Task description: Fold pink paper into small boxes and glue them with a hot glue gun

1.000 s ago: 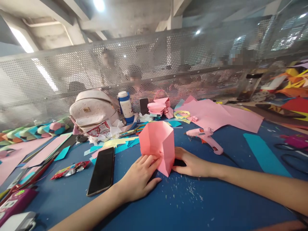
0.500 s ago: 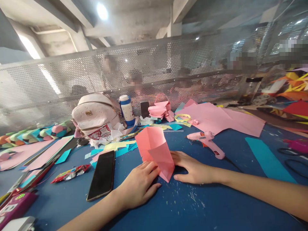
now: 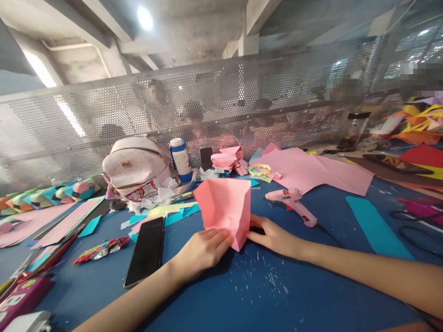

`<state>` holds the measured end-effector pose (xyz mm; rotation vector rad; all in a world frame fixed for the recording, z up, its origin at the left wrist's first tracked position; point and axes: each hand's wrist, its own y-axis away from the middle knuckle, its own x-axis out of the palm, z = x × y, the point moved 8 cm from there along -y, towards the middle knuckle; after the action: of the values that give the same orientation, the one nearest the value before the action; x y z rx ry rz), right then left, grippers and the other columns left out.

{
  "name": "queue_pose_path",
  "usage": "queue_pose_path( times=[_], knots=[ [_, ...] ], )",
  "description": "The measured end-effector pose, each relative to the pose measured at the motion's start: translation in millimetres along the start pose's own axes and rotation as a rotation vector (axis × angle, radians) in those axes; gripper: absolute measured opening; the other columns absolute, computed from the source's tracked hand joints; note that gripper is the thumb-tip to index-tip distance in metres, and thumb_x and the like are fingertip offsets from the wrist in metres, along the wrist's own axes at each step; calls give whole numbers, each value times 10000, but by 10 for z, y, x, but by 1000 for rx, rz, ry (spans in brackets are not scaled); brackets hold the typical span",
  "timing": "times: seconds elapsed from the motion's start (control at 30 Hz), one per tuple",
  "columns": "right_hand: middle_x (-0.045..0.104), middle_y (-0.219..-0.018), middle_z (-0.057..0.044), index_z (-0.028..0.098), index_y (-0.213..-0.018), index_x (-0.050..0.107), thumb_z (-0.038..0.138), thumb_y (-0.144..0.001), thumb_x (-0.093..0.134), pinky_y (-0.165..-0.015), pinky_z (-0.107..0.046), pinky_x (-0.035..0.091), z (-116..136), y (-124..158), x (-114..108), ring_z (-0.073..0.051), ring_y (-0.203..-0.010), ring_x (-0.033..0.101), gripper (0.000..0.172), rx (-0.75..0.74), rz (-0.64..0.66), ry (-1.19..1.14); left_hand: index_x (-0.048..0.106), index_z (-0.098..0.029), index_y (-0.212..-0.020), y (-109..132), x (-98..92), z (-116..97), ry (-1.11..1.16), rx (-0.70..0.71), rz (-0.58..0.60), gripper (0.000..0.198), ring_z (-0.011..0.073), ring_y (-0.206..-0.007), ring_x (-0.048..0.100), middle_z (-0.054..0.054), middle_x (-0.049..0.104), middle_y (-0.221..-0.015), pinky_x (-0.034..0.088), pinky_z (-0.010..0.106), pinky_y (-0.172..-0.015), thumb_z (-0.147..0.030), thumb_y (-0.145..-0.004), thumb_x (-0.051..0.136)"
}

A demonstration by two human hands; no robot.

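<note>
Tabletop (image 3: pixel 304 295), smooth and blue, with a broad, creased pink paper sheet (image 3: pixel 311 168) along its far edge, right of a rounded pale-pink backpack (image 3: pixel 138 154). At the tabletop's middle stands an open, angular coral-pink paper form (image 3: pixel 224 203) with folded walls. Bare left hand (image 3: pixel 206 249) holds its lower near edge, fingers bent over it; bare right hand (image 3: pixel 273 236) touches its right side, grip unclear. Toward the left edge lies a flat, glossy black phone (image 3: pixel 145 249); toward the right, a pink plastic glue gun (image 3: pixel 294 201).
</note>
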<state>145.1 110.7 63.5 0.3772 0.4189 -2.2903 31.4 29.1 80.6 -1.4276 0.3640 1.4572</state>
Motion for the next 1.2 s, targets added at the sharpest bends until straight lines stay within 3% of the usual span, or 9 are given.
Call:
queue_pose_path(
  times=[0.23, 0.4, 0.57, 0.63, 0.67, 0.77, 0.87, 0.97, 1.2],
  knots=[
    [581, -1354, -104, 216, -1374, 492, 424, -924, 584, -1055, -457, 455, 114, 71, 83, -250, -1198, 589, 504, -17, 43, -188, 645, -190, -969, -39, -195, 255, 316, -302, -286, 119, 166, -819, 654, 44, 710, -945, 510, 273, -707, -165, -961, 530],
    [538, -1396, -98, 277, -1485, 318, 399, -936, 586, -1013, -444, 501, 168, 113, 30, -239, -1199, 579, 623, -103, -55, -1, 650, -194, -831, 3, -351, 305, 311, -342, -423, 188, 129, -656, 555, 10, 618, -712, 389, 232, -586, -121, -949, 524],
    [526, -1351, -104, 294, -1487, 284, 360, -874, 681, -1044, -468, 455, 825, 382, -223, -279, -1267, 494, 733, -634, -465, 605, 643, -173, -836, -66, -443, 99, -57, -129, -296, 251, 156, -606, 463, 19, 592, -668, 291, 301, -571, -125, -978, 441],
    [614, -1238, -70, 308, -1447, 367, 396, -850, 712, -1087, -449, 402, 1115, 521, -31, -268, -1242, 513, 695, -903, -433, 856, 625, -161, -798, -86, -420, 77, -155, -125, -236, 290, 164, -606, 463, 28, 572, -663, 287, 309, -565, -134, -985, 405],
    [645, -1208, -48, 315, -1405, 439, 387, -888, 668, -1098, -425, 388, 1160, 504, 139, -250, -1225, 529, 570, -941, -300, 999, 609, -163, -755, -89, -411, 81, -177, -138, -227, 326, 166, -606, 463, 31, 560, -660, 288, 310, -561, -134, -987, 383],
    [711, -1080, -80, 203, -1207, 633, 235, -974, 491, -1058, -423, 409, 1132, 333, 447, -246, -1059, 616, 275, -821, -142, 1350, 545, -176, -642, -82, -370, 95, -217, -177, -217, 386, 164, -599, 458, 35, 539, -652, 284, 312, -551, -98, -970, 359],
    [699, -739, -61, 151, -923, 708, 50, -924, 431, -972, -432, 462, 1069, 180, 586, -213, -718, 612, 295, -785, -228, 1544, 546, -179, -644, -72, -321, 94, -248, -197, -191, 361, 163, -582, 446, 30, 525, -636, 273, 321, -542, -79, -952, 383],
    [645, -634, -38, 180, -682, 659, -10, -864, 454, -902, -410, 489, 926, 50, 638, -200, -638, 567, 334, -772, -215, 1610, 546, -185, -641, -72, -282, 70, -284, -197, -156, 337, 165, -563, 457, 24, 527, -616, 277, 327, -538, -70, -929, 415],
    [673, -692, -42, 161, -757, 674, -63, -828, 454, -813, -369, 461, 576, -127, 554, -213, -730, 582, 322, -491, 106, 1562, 583, -171, -612, -51, -106, 144, -368, -294, 3, 277, 181, -540, 552, 28, 566, -576, 379, 330, -601, 51, -762, 514]
  ],
)
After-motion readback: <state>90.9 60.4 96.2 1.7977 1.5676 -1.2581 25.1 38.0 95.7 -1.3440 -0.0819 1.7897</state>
